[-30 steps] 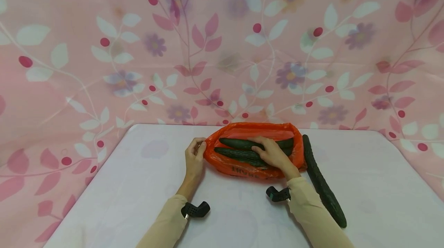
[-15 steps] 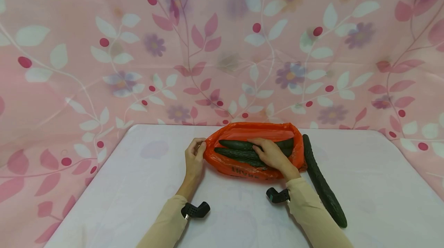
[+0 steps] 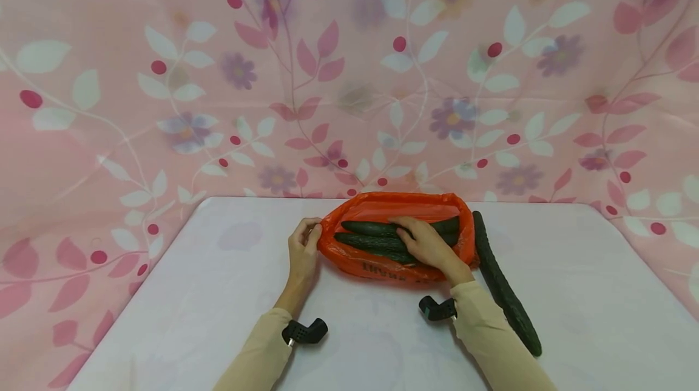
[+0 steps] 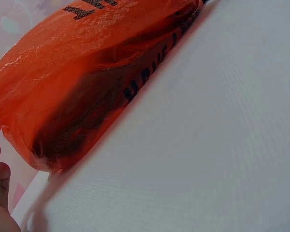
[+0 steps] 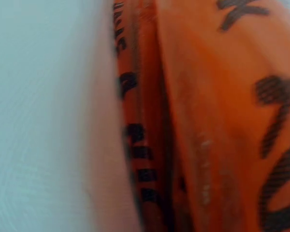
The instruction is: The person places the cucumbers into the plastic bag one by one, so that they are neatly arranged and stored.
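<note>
An orange plastic bag (image 3: 377, 268) with dark lettering lies on its side on the table, its mouth spread open. Inside, a back cucumber (image 3: 364, 229) and a front cucumber (image 3: 374, 243) lie side by side, pointing left and right. My left hand (image 3: 303, 254) pinches the bag's left rim; in the left wrist view its fingers (image 4: 0, 176) show at the lower left edge, near the bag (image 4: 43, 92). My right hand (image 3: 428, 245) reaches into the mouth and grips the back cucumber. The right wrist view holds only the bag's printed side (image 5: 217, 87), without the hand.
A long loose cucumber (image 3: 505, 288) lies slanting on the table just right of the bag, beside the right forearm. The white table (image 3: 218, 312) ends at the back against a pink floral cloth (image 3: 349, 75). Each wrist carries a small black camera (image 3: 437, 308).
</note>
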`<move>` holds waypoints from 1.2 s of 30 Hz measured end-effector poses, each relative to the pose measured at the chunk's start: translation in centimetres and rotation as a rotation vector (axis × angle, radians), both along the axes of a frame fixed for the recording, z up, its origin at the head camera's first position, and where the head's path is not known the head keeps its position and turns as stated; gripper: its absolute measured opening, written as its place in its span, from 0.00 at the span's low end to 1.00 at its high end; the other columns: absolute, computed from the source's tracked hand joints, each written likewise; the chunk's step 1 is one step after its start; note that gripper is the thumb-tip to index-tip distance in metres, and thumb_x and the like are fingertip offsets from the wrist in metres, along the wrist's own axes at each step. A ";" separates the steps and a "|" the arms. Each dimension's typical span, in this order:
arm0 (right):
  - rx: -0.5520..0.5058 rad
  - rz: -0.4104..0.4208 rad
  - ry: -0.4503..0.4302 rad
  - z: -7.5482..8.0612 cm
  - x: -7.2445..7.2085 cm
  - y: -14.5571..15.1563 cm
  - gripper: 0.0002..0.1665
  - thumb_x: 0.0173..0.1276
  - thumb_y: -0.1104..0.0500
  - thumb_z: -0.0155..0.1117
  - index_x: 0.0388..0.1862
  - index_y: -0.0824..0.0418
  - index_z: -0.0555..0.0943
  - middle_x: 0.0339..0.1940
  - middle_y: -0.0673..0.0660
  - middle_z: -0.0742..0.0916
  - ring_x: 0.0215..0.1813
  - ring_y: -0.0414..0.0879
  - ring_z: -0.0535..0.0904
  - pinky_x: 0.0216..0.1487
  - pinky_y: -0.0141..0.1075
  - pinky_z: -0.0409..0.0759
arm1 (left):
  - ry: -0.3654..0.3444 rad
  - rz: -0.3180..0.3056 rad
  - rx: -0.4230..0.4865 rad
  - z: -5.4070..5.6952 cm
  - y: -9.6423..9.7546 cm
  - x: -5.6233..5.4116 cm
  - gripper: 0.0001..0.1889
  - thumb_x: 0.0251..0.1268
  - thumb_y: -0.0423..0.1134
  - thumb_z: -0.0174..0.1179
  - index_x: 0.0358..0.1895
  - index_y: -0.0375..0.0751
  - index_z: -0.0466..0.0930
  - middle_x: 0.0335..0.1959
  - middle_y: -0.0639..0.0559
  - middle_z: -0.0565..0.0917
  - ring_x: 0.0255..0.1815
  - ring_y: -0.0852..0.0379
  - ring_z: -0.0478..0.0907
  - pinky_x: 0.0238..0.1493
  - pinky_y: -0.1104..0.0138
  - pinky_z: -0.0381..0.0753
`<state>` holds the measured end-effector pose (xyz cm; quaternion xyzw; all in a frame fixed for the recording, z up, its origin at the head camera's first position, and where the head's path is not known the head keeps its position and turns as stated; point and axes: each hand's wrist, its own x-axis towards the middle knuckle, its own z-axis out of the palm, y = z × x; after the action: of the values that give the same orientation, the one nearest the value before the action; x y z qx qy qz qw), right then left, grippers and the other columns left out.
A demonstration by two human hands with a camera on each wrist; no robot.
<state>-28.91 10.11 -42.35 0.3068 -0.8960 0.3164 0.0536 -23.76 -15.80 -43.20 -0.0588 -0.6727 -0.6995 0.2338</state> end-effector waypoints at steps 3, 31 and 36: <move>-0.025 -0.008 -0.027 0.5 0.2 0.2 0.22 0.72 0.61 0.53 0.63 0.61 0.73 0.62 0.60 0.78 0.64 0.56 0.73 0.62 0.53 0.70 | -0.008 0.001 -0.007 0.1 0.0 0.1 0.10 0.68 0.28 0.50 0.44 0.23 0.76 0.38 0.47 0.78 0.37 0.64 0.75 0.42 0.78 0.75; -0.199 -0.152 -0.093 5.1 1.6 7.1 0.22 0.74 0.52 0.49 0.64 0.57 0.70 0.61 0.61 0.78 0.60 0.57 0.75 0.59 0.55 0.72 | 0.044 0.019 0.003 -2.6 -0.6 -1.6 0.11 0.69 0.32 0.52 0.44 0.26 0.77 0.36 0.54 0.80 0.38 0.66 0.76 0.42 0.78 0.75; -0.206 -0.182 -0.083 5.3 1.6 8.1 0.21 0.74 0.55 0.49 0.64 0.59 0.70 0.61 0.61 0.78 0.61 0.59 0.74 0.60 0.56 0.71 | 0.050 0.015 0.005 -2.6 -0.4 -1.7 0.10 0.69 0.32 0.53 0.44 0.26 0.77 0.36 0.54 0.79 0.38 0.65 0.76 0.43 0.79 0.75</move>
<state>-27.33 18.18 -37.10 0.2040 -0.8844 0.4127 0.0762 -25.46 -16.21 -45.83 -0.0706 -0.6654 -0.6977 0.2559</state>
